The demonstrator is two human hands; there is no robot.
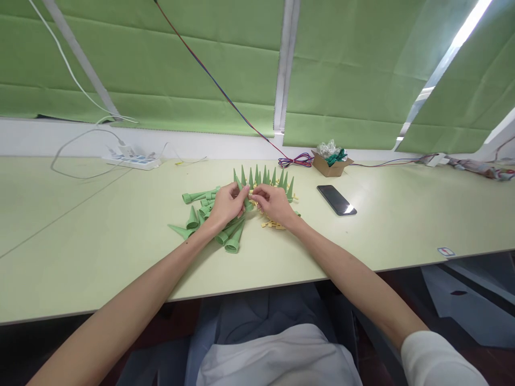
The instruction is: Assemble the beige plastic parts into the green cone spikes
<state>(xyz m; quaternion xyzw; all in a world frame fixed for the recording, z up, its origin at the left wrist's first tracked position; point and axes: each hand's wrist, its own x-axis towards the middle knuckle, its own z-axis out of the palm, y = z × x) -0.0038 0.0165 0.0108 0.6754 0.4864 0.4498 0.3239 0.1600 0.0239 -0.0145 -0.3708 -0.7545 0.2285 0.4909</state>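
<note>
My left hand is closed round a green cone, its tip pointing up and away. Close beside it, my right hand pinches something small at the cone's side; it looks yellow, but the fingers mostly hide it. Several loose green cones lie in a heap to the left and under my left forearm. Behind my hands, several more green cones stand upright in a row. Small yellow pieces are scattered beneath and around my right hand.
A black phone lies to the right. Farther back are a small cardboard box with wrapping in it, a coiled red and blue cable and a white power strip at the left. The table's front edge runs below my forearms.
</note>
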